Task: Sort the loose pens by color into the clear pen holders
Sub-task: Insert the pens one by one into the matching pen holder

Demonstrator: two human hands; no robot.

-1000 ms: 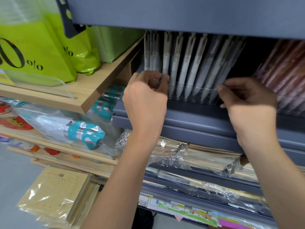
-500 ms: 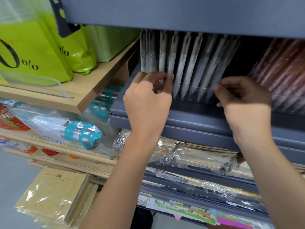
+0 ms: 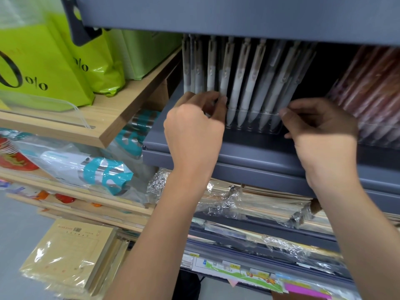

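- Lower frame, nearest: film-wrapped paper pads (image 3: pixel 249 202) stacked under the grey shelf (image 3: pixel 259 163).
- Left hand (image 3: pixel 192 131), centre: fingers curled, thumb and fingertips pinching the left end of the clear pen holder (image 3: pixel 255 127).
- Right hand (image 3: pixel 322 135), centre right: fingers curled, thumb tip on the holder's right end, gripping it.
- Holder sits on the grey shelf — pale grey pens (image 3: pixel 242 83) stand in it tip-down, leaning right.
- Upper right, farthest — reddish pens (image 3: pixel 372 89), blurred.

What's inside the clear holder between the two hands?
White pens stand tips down in the clear holder. The left hand covers the leftmost tips; the upper shelf hides the tops.
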